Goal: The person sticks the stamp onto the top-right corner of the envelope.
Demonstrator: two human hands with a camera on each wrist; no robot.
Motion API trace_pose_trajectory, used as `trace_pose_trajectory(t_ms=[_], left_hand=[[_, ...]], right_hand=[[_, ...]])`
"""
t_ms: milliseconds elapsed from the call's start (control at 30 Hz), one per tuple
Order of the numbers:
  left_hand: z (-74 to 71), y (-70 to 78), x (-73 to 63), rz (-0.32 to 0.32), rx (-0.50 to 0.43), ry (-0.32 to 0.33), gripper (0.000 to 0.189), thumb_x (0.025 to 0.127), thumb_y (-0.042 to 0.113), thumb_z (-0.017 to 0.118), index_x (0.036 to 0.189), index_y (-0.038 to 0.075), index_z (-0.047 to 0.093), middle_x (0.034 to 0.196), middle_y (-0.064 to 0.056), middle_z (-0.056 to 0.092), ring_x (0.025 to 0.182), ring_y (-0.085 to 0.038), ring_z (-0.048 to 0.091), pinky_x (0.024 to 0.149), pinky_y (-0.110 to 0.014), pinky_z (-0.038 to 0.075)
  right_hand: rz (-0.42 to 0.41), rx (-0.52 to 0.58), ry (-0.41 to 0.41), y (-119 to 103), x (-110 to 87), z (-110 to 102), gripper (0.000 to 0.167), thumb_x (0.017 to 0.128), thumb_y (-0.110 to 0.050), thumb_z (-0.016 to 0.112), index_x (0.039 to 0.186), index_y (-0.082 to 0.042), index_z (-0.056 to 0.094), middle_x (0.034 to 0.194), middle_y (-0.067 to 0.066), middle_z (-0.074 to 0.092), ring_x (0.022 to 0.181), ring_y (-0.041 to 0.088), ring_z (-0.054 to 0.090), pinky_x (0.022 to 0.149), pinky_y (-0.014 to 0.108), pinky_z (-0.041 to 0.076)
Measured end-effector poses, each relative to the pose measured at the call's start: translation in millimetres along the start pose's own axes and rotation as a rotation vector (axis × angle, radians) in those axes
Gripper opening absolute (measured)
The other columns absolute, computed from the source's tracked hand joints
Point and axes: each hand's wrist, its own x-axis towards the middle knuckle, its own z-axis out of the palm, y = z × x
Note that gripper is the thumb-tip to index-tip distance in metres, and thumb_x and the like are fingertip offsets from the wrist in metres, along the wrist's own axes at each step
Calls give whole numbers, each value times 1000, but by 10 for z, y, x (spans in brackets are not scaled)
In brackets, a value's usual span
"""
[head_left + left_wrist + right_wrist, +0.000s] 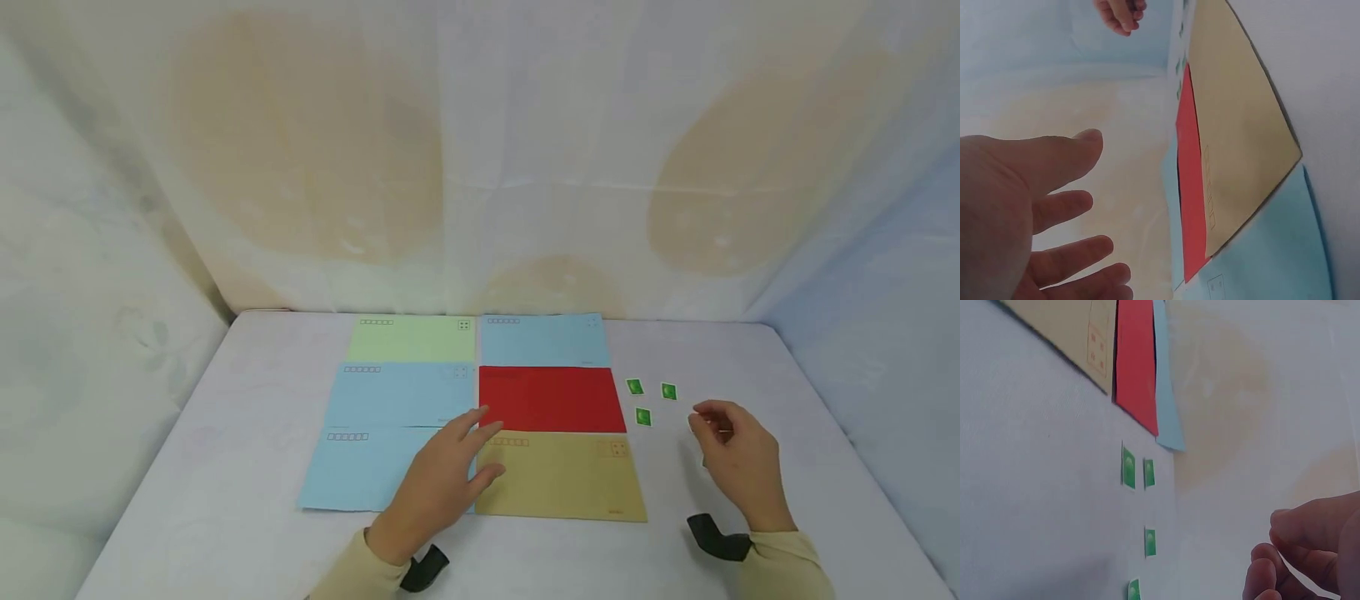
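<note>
My left hand [447,475], fingers spread, hovers over the seam between the lower blue envelope [360,475] and the tan envelope [558,479]. Its fingertips overlap the edge of the red envelope [555,398] in the head view. On the right, my right hand [742,462] is above the table with fingers loosely bent. Nothing shows between its thumb and fingers. Close by lie small green stamps [669,391]. The right wrist view shows several, among them a lower stamp [1134,589] that the hand mostly hides in the head view.
Behind lie a pale green envelope [412,340], a middle blue envelope [397,396] and a far blue envelope [543,342], completing two columns. A white cloth covers the table [225,467]. Patterned curtains [517,167] stand at the back and sides.
</note>
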Motion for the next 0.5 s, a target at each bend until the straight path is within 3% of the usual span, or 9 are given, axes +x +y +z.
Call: trace_pose_trajectory(t_ms=[300, 500], left_hand=[[155, 55, 24, 40, 65, -60, 55, 86, 30, 81, 134, 9, 62, 144, -15, 54, 131, -30, 54, 103, -42, 50], [246, 90, 63, -2, 106, -151, 57, 87, 32, 81, 137, 12, 63, 147, -13, 53, 136, -30, 49, 106, -41, 47]], right_hand=[[42, -39, -98, 195, 41, -68, 23, 98, -12, 63, 112, 5, 65, 98, 20, 66, 88, 30, 60, 62, 12, 39], [145, -85, -203, 269, 46, -80, 32, 100, -17, 61, 118, 9, 61, 106, 27, 63, 92, 35, 59, 68, 32, 48]])
